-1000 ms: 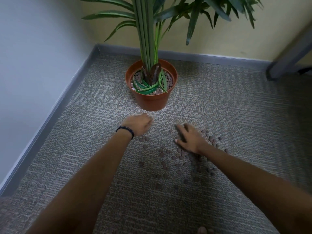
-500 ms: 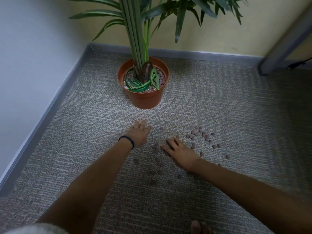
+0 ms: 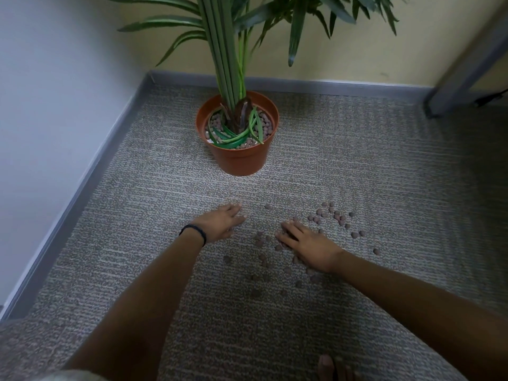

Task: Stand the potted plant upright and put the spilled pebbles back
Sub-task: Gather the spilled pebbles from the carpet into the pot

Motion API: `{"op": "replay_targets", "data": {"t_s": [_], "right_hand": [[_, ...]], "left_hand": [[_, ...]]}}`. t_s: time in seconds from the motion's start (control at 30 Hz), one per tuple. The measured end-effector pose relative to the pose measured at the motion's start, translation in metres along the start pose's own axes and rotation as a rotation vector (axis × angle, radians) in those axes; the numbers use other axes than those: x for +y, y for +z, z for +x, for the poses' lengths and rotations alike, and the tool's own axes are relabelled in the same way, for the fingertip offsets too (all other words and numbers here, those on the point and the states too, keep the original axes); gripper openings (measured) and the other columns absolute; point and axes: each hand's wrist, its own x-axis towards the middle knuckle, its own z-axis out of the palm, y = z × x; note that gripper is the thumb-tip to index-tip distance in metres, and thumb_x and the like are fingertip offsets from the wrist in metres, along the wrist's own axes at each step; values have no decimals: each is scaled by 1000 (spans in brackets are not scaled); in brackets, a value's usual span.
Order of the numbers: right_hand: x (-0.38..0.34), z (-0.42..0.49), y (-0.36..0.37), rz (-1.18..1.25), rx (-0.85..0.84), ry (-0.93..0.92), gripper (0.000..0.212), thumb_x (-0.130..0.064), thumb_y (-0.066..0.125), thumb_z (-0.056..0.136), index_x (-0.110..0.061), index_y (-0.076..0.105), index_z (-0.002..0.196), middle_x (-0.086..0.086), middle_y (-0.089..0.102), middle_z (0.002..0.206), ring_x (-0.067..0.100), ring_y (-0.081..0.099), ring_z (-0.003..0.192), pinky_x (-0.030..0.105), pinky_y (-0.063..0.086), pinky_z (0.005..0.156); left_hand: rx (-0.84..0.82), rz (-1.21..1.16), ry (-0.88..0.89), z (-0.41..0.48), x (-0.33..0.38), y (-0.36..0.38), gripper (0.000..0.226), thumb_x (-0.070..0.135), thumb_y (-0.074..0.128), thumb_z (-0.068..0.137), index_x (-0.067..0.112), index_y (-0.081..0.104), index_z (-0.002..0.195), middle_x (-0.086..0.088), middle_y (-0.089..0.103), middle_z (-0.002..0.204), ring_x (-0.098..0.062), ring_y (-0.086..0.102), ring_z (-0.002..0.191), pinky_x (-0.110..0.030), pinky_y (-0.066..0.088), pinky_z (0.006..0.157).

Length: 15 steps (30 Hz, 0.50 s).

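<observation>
The orange pot (image 3: 239,158) stands upright on the carpet in the corner, with green stems (image 3: 225,50) rising from it and pebbles around their base. Several brown spilled pebbles (image 3: 334,217) lie scattered on the carpet in front of the pot, more of them between and behind my hands. My left hand (image 3: 221,222), with a black band at the wrist, lies flat on the carpet with fingers apart. My right hand (image 3: 305,244) rests palm down among the pebbles, fingers spread; some pebbles may be hidden under it.
A grey skirting board (image 3: 90,177) runs along the white wall on the left and the yellow wall behind. A grey metal leg (image 3: 461,70) slants down at the back right. A bare foot (image 3: 330,367) shows at the bottom edge.
My left hand opened from a loose fist and went flat on the carpet. My right hand slid left and nearer to me through the pebbles. The view pulled back from the pot.
</observation>
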Motion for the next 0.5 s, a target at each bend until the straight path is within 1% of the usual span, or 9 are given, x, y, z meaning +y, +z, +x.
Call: {"op": "replay_targets", "data": {"t_s": [0.07, 0.13, 0.23, 0.3, 0.37, 0.5], "right_hand": [[2, -5, 0, 5, -26, 5, 82, 9, 47, 87, -26, 7, 149, 5, -2, 160, 29, 6, 146, 49, 45, 98], [2, -6, -3, 3, -8, 14, 81, 10, 51, 85, -24, 13, 148, 5, 3, 159, 29, 13, 145, 47, 47, 97], [1, -4, -7, -5, 46, 21, 71, 6, 55, 85, -17, 24, 144, 8, 18, 153, 31, 30, 136, 43, 48, 95], [-1, -1, -9, -16, 71, 25, 58, 5, 49, 88, -12, 31, 141, 13, 28, 146, 31, 38, 128, 40, 46, 94], [-3, 1, -12, -24, 71, 27, 49, 3, 43, 93, -8, 35, 139, 14, 34, 143, 32, 41, 125, 40, 45, 95], [-3, 0, -15, -14, 60, 23, 40, -2, 40, 96, -7, 39, 136, 13, 37, 141, 31, 45, 123, 40, 46, 96]], "left_hand": [[63, -15, 6, -4, -2, 2, 48, 14, 42, 98, 19, 30, 145, -7, 11, 158, -23, 10, 145, -37, 23, 116], [105, -41, -14, -6, -2, 3, 46, 11, 42, 98, 22, 36, 142, -4, 15, 158, -24, 17, 144, -38, 27, 114], [137, -135, -64, -7, 0, 1, 41, 15, 42, 98, 17, 42, 139, -7, 24, 155, -27, 27, 139, -40, 31, 112], [175, -146, -63, -6, 0, 1, 38, 17, 44, 97, 15, 47, 136, -7, 28, 153, -27, 31, 137, -37, 30, 113], [203, -167, -62, -5, -2, 2, 37, 15, 45, 97, 13, 50, 133, -7, 31, 152, -26, 34, 136, -37, 31, 112], [260, -184, -61, -5, -5, 4, 29, 10, 49, 95, 10, 60, 121, -5, 37, 148, -23, 40, 131, -32, 36, 107]]}}
